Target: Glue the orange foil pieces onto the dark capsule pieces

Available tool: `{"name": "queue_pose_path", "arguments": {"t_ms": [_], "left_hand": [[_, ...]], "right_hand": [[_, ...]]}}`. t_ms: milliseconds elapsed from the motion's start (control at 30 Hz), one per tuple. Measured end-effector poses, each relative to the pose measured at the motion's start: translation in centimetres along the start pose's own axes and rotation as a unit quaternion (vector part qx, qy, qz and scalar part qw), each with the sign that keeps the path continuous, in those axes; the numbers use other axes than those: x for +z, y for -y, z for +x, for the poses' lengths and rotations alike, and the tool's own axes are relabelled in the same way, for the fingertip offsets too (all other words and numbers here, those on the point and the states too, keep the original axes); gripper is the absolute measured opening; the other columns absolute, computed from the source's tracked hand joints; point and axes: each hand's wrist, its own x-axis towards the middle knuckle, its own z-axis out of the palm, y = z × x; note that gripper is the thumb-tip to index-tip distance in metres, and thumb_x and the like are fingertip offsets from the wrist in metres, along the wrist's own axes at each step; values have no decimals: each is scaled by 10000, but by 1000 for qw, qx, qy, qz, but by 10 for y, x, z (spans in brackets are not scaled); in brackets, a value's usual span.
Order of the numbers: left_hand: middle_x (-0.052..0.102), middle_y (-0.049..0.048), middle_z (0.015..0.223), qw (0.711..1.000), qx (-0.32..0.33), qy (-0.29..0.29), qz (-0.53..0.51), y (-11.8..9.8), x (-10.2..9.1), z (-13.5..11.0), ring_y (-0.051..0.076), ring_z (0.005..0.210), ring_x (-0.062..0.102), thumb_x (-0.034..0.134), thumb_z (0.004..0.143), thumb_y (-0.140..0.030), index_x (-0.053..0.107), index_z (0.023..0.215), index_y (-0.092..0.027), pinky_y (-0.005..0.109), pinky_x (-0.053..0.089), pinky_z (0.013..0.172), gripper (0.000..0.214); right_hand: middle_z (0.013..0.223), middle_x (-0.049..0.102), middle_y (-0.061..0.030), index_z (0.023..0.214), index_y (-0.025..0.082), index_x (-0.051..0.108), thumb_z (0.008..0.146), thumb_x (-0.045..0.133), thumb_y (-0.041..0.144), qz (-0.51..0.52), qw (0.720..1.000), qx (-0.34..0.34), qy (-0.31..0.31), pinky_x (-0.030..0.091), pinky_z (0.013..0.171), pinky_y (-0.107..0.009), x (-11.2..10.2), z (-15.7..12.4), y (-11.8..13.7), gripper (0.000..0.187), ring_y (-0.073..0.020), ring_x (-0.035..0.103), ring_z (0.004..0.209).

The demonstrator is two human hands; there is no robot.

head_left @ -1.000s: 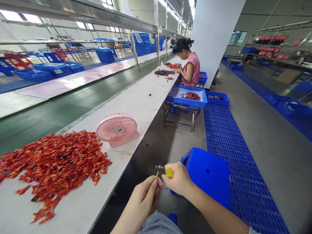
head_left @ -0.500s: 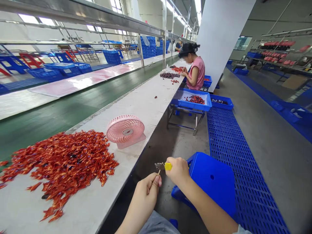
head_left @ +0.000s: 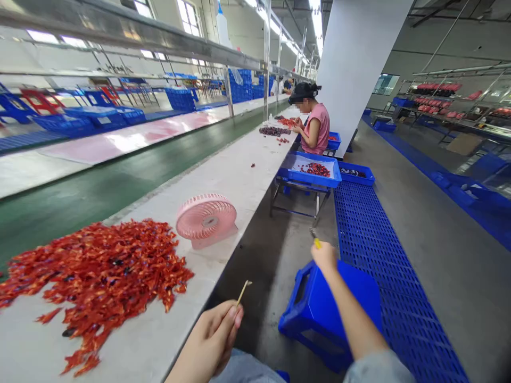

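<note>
My left hand (head_left: 215, 335) is closed round a thin wooden stick (head_left: 242, 292), held beside the table's near edge. The stick points up, and a pale bit sticks out sideways at its tip. Farther right and forward, my right hand (head_left: 325, 257) grips a utility knife (head_left: 315, 239) with a yellow handle and its blade out. The knife is apart from the stick, above the floor near a blue plastic stool (head_left: 343, 308). To the left, a large heap of small red pieces (head_left: 120, 266) lies on the white table (head_left: 195, 276), with a pink fan (head_left: 207, 218) beside it.
Blue trays (head_left: 311, 180) with red and dark pieces stand past the stool. A person in pink (head_left: 317, 127) sits farther along the table, hands at small pieces. Blue slotted matting (head_left: 371, 234) covers the floor at right; a metal rail (head_left: 159, 34) runs overhead.
My right hand has moved the knife away from the stick, to the right and forward. My left hand has shifted slightly left and down with the stick, whose tip now shows.
</note>
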Motion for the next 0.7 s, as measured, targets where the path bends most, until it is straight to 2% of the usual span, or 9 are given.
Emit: {"name": "queue_pose_path", "arguments": {"t_ms": [67, 133, 200, 267, 400, 500, 600, 700], "left_hand": [[165, -147, 415, 1000, -7, -3, -11, -1, -12, -3, 21, 356, 51, 665, 620, -749, 391, 601, -224, 144, 62, 332, 592], [178, -149, 421, 1000, -16, 11, -13, -7, -15, -3, 22, 355, 45, 670, 623, -743, 419, 629, -223, 142, 68, 324, 577], [197, -151, 426, 999, -24, 33, -18, -16, -9, -3, 22, 352, 38, 655, 653, -733, 454, 672, -221, 144, 80, 317, 550], [220, -149, 439, 998, -29, 44, -23, -23, 0, -6, 22, 361, 40, 649, 691, -703, 485, 710, -214, 145, 89, 323, 516], [255, -139, 442, 999, -15, 32, -10, -19, 7, -8, 29, 357, 76, 653, 701, -679, 529, 741, -201, 165, 100, 339, 495], [266, -111, 427, 998, 47, 0, 28, -5, 1, -1, 53, 358, 146, 650, 677, -689, 536, 665, -194, 199, 99, 359, 508], [293, -78, 466, 990, 118, -48, 64, 4, -2, 4, 72, 422, 185, 648, 722, -614, 545, 604, -179, 214, 106, 407, 462], [291, -76, 464, 990, 120, -55, 56, 4, -1, 4, 82, 441, 193, 652, 723, -589, 551, 592, -177, 214, 120, 426, 444]], "right_hand": [[1002, 675, -50, 1008, 139, 662, 969, 560, 383, -24, 999, 37, -11, 559, 746, -311, -14, 8, -9, 268, -145, 652, 811], [790, 660, -20, 848, 148, 649, 957, 577, 305, -43, 998, 47, 8, 486, 614, -258, -12, 8, 0, 204, -132, 609, 676], [594, 587, -1, 645, 157, 619, 896, 584, 228, -43, 998, 13, 49, 340, 523, -232, 0, -5, 22, 264, -124, 525, 560], [523, 558, 16, 564, 176, 605, 791, 637, 187, -31, 993, -41, 105, 255, 499, -236, 14, -25, 49, 230, -109, 465, 510], [531, 609, 12, 581, 203, 663, 719, 638, 184, -24, 980, -109, 163, 220, 503, -246, 27, -54, 85, 141, -113, 459, 501], [573, 664, -10, 628, 218, 711, 713, 626, 187, -31, 976, -119, 179, 228, 507, -247, 26, -54, 91, 124, -136, 515, 532], [606, 701, -19, 656, 228, 736, 700, 626, 165, -42, 975, -116, 185, 236, 512, -247, 25, -49, 91, 135, -150, 563, 560], [633, 725, -30, 682, 232, 750, 705, 635, 165, -57, 977, -109, 176, 228, 519, -253, 25, -49, 93, 135, -160, 592, 581]]}}
